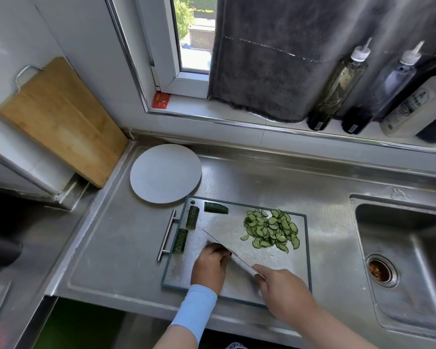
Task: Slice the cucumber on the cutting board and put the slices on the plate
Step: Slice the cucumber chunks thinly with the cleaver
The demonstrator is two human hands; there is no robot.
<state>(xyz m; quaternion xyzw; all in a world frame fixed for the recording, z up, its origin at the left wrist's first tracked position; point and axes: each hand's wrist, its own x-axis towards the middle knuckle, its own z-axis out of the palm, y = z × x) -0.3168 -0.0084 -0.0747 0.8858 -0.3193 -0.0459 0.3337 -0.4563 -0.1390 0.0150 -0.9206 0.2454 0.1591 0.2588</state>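
Cucumber slices point(272, 230) heap at two o'clock on the cutting board point(269, 263), with three uncut pieces point(192, 217) along its ten o'clock edge. At six, our right hand point(285, 290) grips the knife point(224, 245), blade angled toward ten. Our left hand point(209, 265) curls beside it; we cannot tell what it holds. The plate point(165, 173) sits at eleven on the surface point(116, 248).

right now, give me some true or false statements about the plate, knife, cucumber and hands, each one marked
1. The plate holds slices. False: it is bare; the slices lie heaped on the cutting board.
2. The right hand holds the knife. True.
3. Three unsliced cucumber pieces lie in the board's left part. True.
4. The left hand rests on the plate. False: it is on the board, beside the blade.
5. The sink is left of the board. False: it is to the right.
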